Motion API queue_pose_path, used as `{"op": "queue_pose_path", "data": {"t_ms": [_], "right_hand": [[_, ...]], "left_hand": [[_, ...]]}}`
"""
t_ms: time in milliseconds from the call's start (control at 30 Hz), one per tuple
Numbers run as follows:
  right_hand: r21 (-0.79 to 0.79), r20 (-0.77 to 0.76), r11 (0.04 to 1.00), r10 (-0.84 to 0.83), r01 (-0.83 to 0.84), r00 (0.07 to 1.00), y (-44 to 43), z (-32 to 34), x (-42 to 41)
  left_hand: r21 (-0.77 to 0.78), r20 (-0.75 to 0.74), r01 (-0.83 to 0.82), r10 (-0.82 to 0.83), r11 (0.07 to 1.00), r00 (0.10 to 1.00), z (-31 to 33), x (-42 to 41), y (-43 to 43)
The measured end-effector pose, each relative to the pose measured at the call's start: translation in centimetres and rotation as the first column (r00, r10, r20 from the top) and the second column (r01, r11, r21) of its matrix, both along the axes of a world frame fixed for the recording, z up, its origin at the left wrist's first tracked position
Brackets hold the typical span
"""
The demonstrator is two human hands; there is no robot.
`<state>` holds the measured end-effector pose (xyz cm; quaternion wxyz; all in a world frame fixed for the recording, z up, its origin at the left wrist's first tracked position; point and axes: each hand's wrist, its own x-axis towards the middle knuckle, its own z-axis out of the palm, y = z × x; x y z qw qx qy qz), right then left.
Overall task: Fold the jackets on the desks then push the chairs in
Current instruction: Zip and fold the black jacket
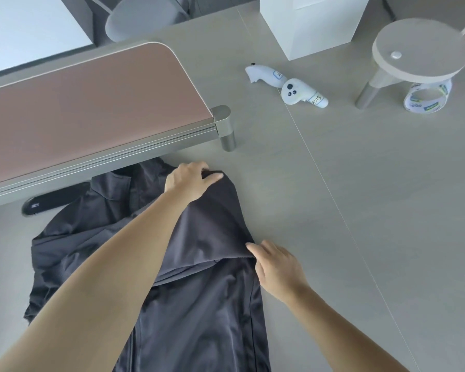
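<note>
Toward the near-left corner of the surface (333,197) lies the dark jacket (199,304), its lifted flap gripped by the left hand (191,181) while the right hand (277,267) pinches the crease: best laid flat leftward, edges aligned.

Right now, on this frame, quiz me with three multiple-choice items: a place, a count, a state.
1. Where is the roll of tape? A under the round stand; B on a chair seat; C on the pink shelf.
2. How many white controllers lie on the desk? A one; B two; C four.
3. What is the left hand doing? A gripping a fold of the jacket; B lying flat on the desk; C holding a controller.
Key: A, it sits beneath the stand's top; B, two lie side by side; A, its fingers curl round dark cloth.
</note>
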<state>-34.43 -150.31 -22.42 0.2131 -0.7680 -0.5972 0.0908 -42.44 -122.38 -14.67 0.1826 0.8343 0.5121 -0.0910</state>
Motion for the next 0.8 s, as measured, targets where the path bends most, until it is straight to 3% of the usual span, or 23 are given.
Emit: {"op": "queue_pose_path", "data": {"t_ms": [67,200,333,467,600,700,800], "right_hand": [[0.025,0.045,1.000,0.015,-0.016,0.999,-1.4,-0.2,0.6],[0.121,0.025,0.991,-0.056,0.052,0.998,0.5,2.0,0.7],[0.134,0.023,0.984,0.113,-0.115,0.993,7.4,4.2,-2.0],[-0.157,0.086,0.928,0.353,-0.337,0.932,12.9,3.4,-5.6],[-0.409,0.106,0.817,0.485,-0.407,0.868,14.0,1.2,-7.3],[-0.422,0.143,0.834,0.449,-0.355,0.882,14.2,1.2,-7.9],[-0.306,0.173,0.896,0.384,-0.321,0.907,15.7,2.7,-9.7]], "left_hand": [[-0.006,0.009,-0.040,0.040,0.999,0.999,0.1,-0.2,-0.5],[-0.218,0.152,-0.137,0.173,0.966,0.973,0.1,-3.9,-0.5],[-0.116,0.034,-0.131,0.135,0.985,0.990,-0.3,-9.6,-0.9],[0.014,-0.216,-0.161,0.160,0.987,0.963,-1.4,-16.7,-2.4],[0.051,-0.291,-0.177,0.184,0.983,0.939,-1.3,-21.6,-2.2],[0.099,-0.156,-0.162,0.176,0.982,0.972,-1.3,-23.5,-1.7],[0.131,0.008,-0.378,0.380,0.917,0.925,-1.2,-24.7,-1.5]]}}
